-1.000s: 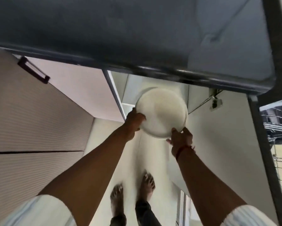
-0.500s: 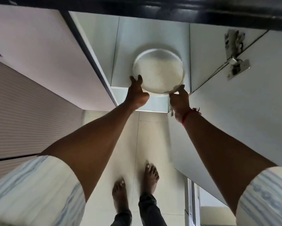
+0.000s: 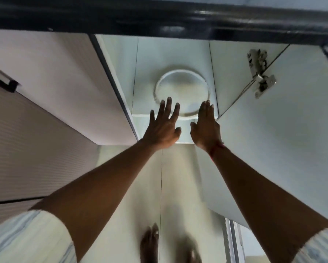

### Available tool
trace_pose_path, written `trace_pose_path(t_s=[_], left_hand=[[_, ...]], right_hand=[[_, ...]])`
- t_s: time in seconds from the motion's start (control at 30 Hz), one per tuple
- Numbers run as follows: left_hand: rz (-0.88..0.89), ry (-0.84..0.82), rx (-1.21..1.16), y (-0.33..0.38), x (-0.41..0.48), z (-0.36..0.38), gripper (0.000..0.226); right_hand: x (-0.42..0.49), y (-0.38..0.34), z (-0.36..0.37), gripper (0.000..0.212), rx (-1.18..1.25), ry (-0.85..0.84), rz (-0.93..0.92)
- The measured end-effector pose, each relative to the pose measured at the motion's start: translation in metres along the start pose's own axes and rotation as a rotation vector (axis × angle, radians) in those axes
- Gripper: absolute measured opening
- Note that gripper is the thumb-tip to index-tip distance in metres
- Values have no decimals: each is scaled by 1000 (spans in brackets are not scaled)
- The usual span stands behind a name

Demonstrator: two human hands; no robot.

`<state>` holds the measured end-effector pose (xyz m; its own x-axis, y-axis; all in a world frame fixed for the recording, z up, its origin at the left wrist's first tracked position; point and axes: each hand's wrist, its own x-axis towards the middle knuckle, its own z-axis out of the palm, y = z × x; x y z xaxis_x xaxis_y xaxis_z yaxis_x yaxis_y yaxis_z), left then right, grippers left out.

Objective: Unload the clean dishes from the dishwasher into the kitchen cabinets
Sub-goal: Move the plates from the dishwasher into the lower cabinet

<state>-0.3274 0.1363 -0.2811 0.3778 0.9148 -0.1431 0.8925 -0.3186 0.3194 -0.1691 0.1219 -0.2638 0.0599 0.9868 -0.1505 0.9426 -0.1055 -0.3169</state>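
Note:
A round white plate (image 3: pixel 182 88) lies flat on the floor of an open low cabinet (image 3: pixel 172 50), below the dark counter edge. My left hand (image 3: pixel 164 126) hovers at the cabinet's front lip with fingers spread straight, its fingertips over the plate's near rim. My right hand (image 3: pixel 205 128) is beside it, fingers straight and together, tips at the plate's near right rim. Neither hand holds anything. I cannot tell whether the fingertips touch the plate.
The cabinet's door (image 3: pixel 284 139) stands open on the right, with a metal hinge (image 3: pixel 259 73) at its top. A closed door (image 3: pixel 64 82) with a dark handle (image 3: pixel 2 80) is on the left. The black counter edge (image 3: pixel 159 18) overhangs. My bare feet (image 3: pixel 149 243) stand on pale floor tiles.
Both hands carried the plate into the cabinet, set it down and let go. Their fingers now stretch open and the hands have drawn back slightly from the plate.

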Motion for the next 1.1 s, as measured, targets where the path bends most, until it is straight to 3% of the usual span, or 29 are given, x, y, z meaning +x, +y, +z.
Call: trace_pose_path(t_s=[0.17,0.4,0.63,0.77,0.93,1.03,1.1], left_hand=[[-40,153,90,-7,-6,7,79],[21,276,188,-6,-26,27,77],[76,475,268,63,-72,50,77],[83,495,325,119,-126,64,88],[-1,385,191,209,-222,51,76],[147,457,107,252,-260,61,55],[208,351,108,283,-273,61,62]], right_hand=[[-12,-10,4,72,-218,145,-67],[-41,-12,18,69,-234,309,-144],[-122,13,13,68,-211,388,-239],[-191,38,8,58,-92,426,-312],[-285,75,-19,51,1,527,-462],[-330,120,-40,44,188,639,-518],[-354,153,-53,37,297,732,-529]])
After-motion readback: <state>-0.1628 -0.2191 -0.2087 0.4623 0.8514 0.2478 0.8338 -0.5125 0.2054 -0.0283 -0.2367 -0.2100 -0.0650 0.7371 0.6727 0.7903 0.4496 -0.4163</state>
